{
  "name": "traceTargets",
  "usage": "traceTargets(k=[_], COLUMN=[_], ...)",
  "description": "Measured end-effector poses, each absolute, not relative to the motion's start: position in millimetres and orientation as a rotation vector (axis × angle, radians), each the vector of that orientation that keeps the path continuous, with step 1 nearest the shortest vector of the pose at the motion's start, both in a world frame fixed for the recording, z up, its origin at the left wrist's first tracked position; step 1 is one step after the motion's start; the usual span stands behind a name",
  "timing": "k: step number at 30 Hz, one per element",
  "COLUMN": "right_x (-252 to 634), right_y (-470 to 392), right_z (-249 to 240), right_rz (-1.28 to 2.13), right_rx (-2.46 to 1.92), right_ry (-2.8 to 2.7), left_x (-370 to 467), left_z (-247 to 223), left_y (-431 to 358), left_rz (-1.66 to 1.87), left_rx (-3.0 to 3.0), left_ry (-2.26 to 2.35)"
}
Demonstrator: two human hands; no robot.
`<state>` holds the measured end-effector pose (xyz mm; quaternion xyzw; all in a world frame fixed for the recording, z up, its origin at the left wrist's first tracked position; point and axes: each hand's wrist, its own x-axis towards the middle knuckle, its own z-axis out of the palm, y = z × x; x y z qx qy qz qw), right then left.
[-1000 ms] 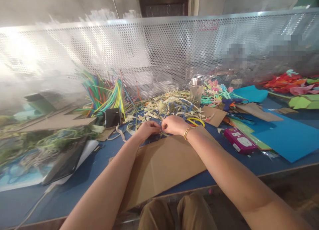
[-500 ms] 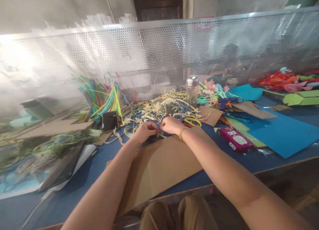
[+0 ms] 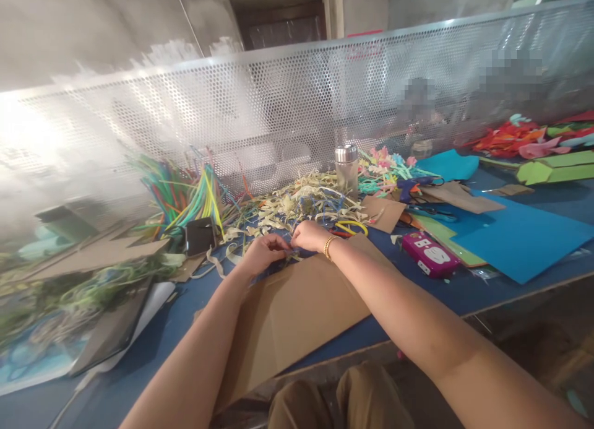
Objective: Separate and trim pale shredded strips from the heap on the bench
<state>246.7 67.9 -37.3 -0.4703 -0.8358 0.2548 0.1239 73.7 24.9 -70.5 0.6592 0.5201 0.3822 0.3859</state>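
My left hand [image 3: 266,254] and my right hand [image 3: 310,236] meet over the far edge of a brown cardboard sheet [image 3: 297,311]. Fingers on both hands are pinched close together, tip to tip. Whatever lies between them is too small and blurred to name. Just beyond the fingers spreads a heap of pale cream curled strips [image 3: 297,203] with some blue ones mixed in. A yellow loop of strip [image 3: 352,226] lies right of my right hand, which has a gold bracelet at its wrist.
A bundle of coloured strips [image 3: 180,190] and a dark phone-like object [image 3: 200,236] lie left. A bottle [image 3: 347,172] stands behind the heap. Rightward are a magenta power strip [image 3: 429,254], blue sheets [image 3: 529,237] and red-orange cut pieces [image 3: 510,138]. A perforated metal screen [image 3: 278,107] borders the table.
The camera view has turned slightly, shifting the table items leftward. Both hands stay pinched together over the cardboard with only small finger movement.
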Motion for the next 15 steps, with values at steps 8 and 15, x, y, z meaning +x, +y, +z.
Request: traceTargets(k=[8,15], right_x=[247,256], right_y=[69,66], right_z=[-37,-27], right_rz=[0.669,0.718], right_rx=[-1.457,-1.474], right_ry=[-2.428,-2.341], left_x=[78,75], left_z=[-69,-65], left_y=[25,25], left_rz=[1.006,1.095], left_rx=[1.815,1.948], left_ry=[1.325,1.410])
